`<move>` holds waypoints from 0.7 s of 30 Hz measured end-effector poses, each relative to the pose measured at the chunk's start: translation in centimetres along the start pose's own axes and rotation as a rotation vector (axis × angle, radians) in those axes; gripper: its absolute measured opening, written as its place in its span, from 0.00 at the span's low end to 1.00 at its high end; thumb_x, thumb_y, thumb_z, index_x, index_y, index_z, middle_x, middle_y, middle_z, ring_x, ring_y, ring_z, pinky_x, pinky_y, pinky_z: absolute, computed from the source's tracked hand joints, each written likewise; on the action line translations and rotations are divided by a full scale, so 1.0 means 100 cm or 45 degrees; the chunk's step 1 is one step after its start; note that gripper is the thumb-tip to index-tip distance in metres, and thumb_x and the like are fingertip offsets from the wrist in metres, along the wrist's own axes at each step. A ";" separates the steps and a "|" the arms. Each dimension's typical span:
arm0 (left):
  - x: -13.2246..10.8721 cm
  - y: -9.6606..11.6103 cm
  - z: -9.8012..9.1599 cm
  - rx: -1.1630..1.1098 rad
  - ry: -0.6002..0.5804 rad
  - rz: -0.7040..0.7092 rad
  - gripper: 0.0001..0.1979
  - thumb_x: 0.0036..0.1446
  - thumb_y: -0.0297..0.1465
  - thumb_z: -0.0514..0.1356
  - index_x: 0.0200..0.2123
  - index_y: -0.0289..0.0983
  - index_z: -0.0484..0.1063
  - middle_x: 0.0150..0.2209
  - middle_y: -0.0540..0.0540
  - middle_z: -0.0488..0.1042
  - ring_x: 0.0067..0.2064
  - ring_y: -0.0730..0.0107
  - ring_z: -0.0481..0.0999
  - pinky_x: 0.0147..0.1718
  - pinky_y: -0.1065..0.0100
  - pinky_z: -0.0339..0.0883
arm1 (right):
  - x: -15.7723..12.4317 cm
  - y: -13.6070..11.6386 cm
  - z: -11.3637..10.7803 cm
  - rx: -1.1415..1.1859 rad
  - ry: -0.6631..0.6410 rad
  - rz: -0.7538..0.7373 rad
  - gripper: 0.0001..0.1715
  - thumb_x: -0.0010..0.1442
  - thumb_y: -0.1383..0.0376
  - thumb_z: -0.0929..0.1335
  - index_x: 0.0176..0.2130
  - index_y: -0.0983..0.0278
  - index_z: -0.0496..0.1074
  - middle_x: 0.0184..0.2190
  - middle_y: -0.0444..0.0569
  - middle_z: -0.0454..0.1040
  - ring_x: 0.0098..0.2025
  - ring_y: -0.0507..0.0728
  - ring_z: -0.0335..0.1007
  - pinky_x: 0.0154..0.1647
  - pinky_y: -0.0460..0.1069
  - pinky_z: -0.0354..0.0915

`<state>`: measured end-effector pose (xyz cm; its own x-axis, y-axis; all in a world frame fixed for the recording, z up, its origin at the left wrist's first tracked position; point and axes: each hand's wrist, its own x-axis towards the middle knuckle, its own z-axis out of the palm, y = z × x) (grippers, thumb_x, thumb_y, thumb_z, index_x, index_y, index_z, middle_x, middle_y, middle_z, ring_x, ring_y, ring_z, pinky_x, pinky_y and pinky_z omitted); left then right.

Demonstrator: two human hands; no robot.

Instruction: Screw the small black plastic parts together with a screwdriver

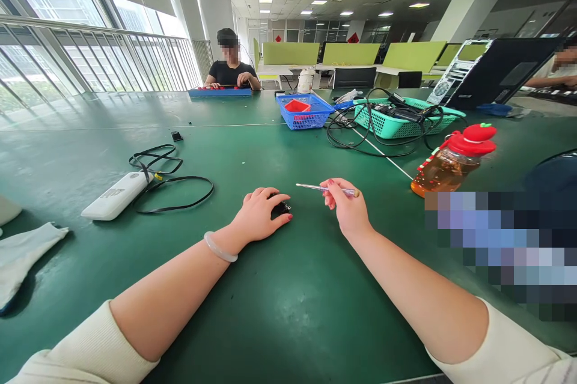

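Note:
On the green table (288,306), my left hand (259,213) curls over a small black part with metal prongs (281,208), its thumb and index finger around it. Much of that part is covered by the fingers. My right hand (350,207) pinches a slim screwdriver (315,187) with a clear handle. The screwdriver's tip points left and sits beyond the black part, apart from it. A pale bracelet (220,247) circles my left wrist.
A white power bank (115,196) with a black cord lies left, near a small black piece (177,136). Ahead stand a blue basket (306,112) and a green basket (392,125) with tangled cables. A red-lidded bottle (446,167) leans right. Across the table sits a person (231,68).

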<state>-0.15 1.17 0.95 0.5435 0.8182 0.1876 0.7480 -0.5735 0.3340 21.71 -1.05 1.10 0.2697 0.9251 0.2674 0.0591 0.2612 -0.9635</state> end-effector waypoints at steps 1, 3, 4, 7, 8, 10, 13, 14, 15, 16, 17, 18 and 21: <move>0.000 0.001 0.000 -0.012 -0.012 0.033 0.22 0.60 0.47 0.56 0.56 0.50 0.69 0.59 0.44 0.67 0.62 0.49 0.62 0.60 0.43 0.56 | 0.000 0.000 0.000 -0.008 0.006 0.000 0.22 0.55 0.46 0.68 0.31 0.62 0.74 0.22 0.44 0.67 0.22 0.51 0.61 0.21 0.47 0.59; -0.001 0.005 0.001 -0.030 -0.025 0.095 0.19 0.60 0.46 0.56 0.52 0.49 0.71 0.58 0.44 0.68 0.60 0.50 0.64 0.59 0.44 0.58 | 0.000 0.000 0.000 -0.022 -0.008 -0.001 0.21 0.55 0.47 0.68 0.30 0.62 0.74 0.22 0.44 0.67 0.22 0.51 0.61 0.21 0.47 0.58; -0.002 0.008 0.001 -0.030 -0.025 0.117 0.18 0.61 0.46 0.56 0.51 0.48 0.72 0.57 0.44 0.68 0.60 0.51 0.64 0.59 0.45 0.59 | -0.001 0.000 0.000 -0.024 -0.021 -0.004 0.21 0.55 0.47 0.68 0.30 0.62 0.74 0.22 0.44 0.67 0.22 0.51 0.61 0.21 0.47 0.58; -0.006 0.020 0.002 -0.002 -0.003 0.118 0.14 0.63 0.42 0.55 0.47 0.45 0.73 0.55 0.44 0.69 0.58 0.52 0.65 0.57 0.46 0.61 | -0.002 -0.001 0.002 0.000 -0.041 -0.004 0.20 0.55 0.48 0.69 0.31 0.62 0.75 0.23 0.44 0.67 0.22 0.50 0.61 0.22 0.47 0.58; -0.008 0.024 0.003 0.007 0.001 0.104 0.13 0.63 0.41 0.54 0.46 0.44 0.73 0.54 0.43 0.69 0.58 0.52 0.65 0.57 0.46 0.62 | -0.002 -0.001 0.002 0.020 -0.038 0.007 0.20 0.55 0.49 0.69 0.30 0.62 0.75 0.22 0.44 0.67 0.22 0.50 0.61 0.21 0.47 0.58; -0.017 0.029 0.001 0.012 -0.007 0.073 0.11 0.63 0.38 0.54 0.45 0.43 0.72 0.54 0.43 0.69 0.57 0.53 0.65 0.56 0.47 0.63 | -0.002 -0.002 0.003 0.070 -0.020 0.041 0.19 0.55 0.49 0.69 0.30 0.63 0.75 0.22 0.43 0.67 0.22 0.50 0.60 0.21 0.46 0.57; -0.041 0.029 -0.006 0.007 -0.048 0.070 0.10 0.64 0.37 0.54 0.45 0.44 0.71 0.54 0.43 0.68 0.57 0.54 0.65 0.57 0.48 0.63 | 0.000 -0.002 0.002 0.131 0.011 0.082 0.17 0.54 0.51 0.70 0.29 0.63 0.75 0.21 0.43 0.66 0.21 0.50 0.60 0.20 0.46 0.56; -0.052 0.025 -0.011 0.010 -0.058 0.071 0.10 0.64 0.37 0.54 0.45 0.44 0.71 0.55 0.44 0.68 0.58 0.55 0.65 0.58 0.49 0.63 | 0.000 -0.002 0.002 0.138 0.015 0.087 0.17 0.53 0.51 0.70 0.29 0.63 0.75 0.21 0.42 0.66 0.21 0.49 0.60 0.20 0.46 0.56; -0.064 0.021 -0.016 0.017 -0.063 0.062 0.10 0.64 0.37 0.53 0.45 0.45 0.71 0.55 0.44 0.68 0.59 0.55 0.65 0.58 0.49 0.63 | 0.000 -0.001 0.002 0.138 0.014 0.088 0.17 0.53 0.52 0.70 0.30 0.63 0.75 0.21 0.42 0.66 0.21 0.49 0.60 0.20 0.46 0.56; -0.077 0.014 -0.022 0.028 -0.065 0.049 0.10 0.64 0.38 0.53 0.45 0.45 0.71 0.55 0.44 0.69 0.59 0.56 0.65 0.58 0.50 0.63 | 0.000 -0.001 0.002 0.133 0.011 0.086 0.17 0.54 0.52 0.70 0.30 0.63 0.75 0.21 0.43 0.67 0.21 0.49 0.60 0.20 0.46 0.56; -0.091 0.006 -0.029 0.046 -0.055 0.025 0.10 0.64 0.38 0.53 0.45 0.45 0.71 0.56 0.45 0.69 0.59 0.56 0.66 0.59 0.51 0.63 | 0.000 -0.001 0.003 0.125 0.002 0.081 0.17 0.54 0.52 0.70 0.30 0.63 0.75 0.21 0.43 0.67 0.21 0.49 0.60 0.20 0.46 0.57; -0.104 -0.003 -0.036 0.072 -0.045 -0.010 0.11 0.64 0.39 0.53 0.45 0.46 0.71 0.56 0.45 0.69 0.59 0.56 0.66 0.59 0.51 0.64 | 0.000 0.000 0.003 0.115 -0.007 0.076 0.17 0.54 0.52 0.70 0.30 0.63 0.75 0.21 0.43 0.67 0.21 0.49 0.60 0.20 0.46 0.57; -0.144 -0.039 -0.058 0.169 -0.049 -0.118 0.14 0.64 0.41 0.51 0.46 0.46 0.73 0.59 0.45 0.68 0.59 0.56 0.67 0.58 0.53 0.66 | -0.001 0.000 0.003 0.088 -0.038 0.073 0.17 0.55 0.52 0.69 0.30 0.63 0.75 0.21 0.43 0.67 0.21 0.50 0.60 0.20 0.46 0.57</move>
<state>-13.15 -8.15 2.32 0.4822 0.8670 0.1252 0.8378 -0.4982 0.2231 21.39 -1.10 1.07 0.2418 0.9465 0.2135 -0.0225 0.2255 -0.9740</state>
